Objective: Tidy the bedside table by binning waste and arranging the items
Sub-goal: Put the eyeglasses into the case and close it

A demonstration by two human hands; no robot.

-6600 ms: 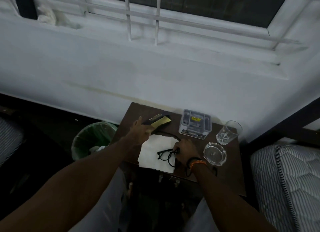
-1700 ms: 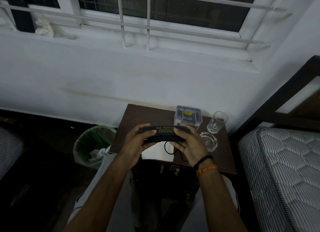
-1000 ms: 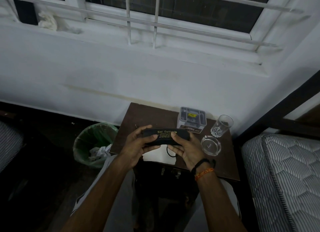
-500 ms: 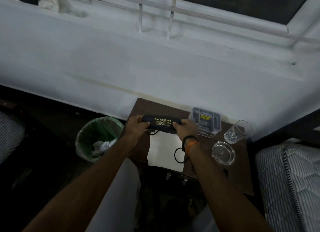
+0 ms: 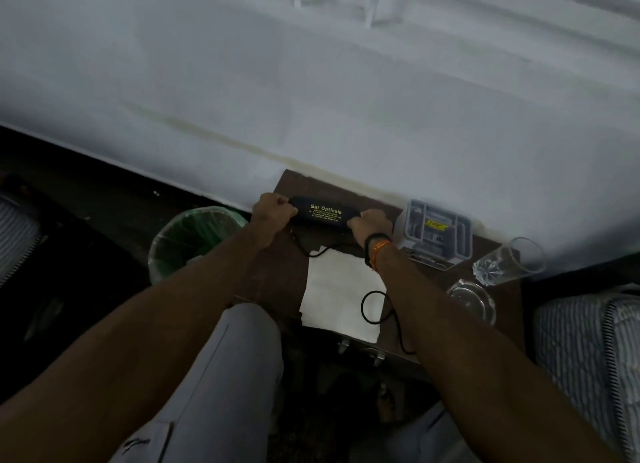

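A dark bedside table [image 5: 277, 275] is set against a white wall. At its 11 o'clock corner, a black spectacle case [image 5: 323, 214] is gripped endwise by the left hand [image 5: 273, 210] and right hand [image 5: 371, 223], both arms outstretched, fingers curled closed.

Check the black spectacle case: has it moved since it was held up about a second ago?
Yes. The spectacle case has gone from above the white paper to the table's back edge by the wall, both hands at its ends.
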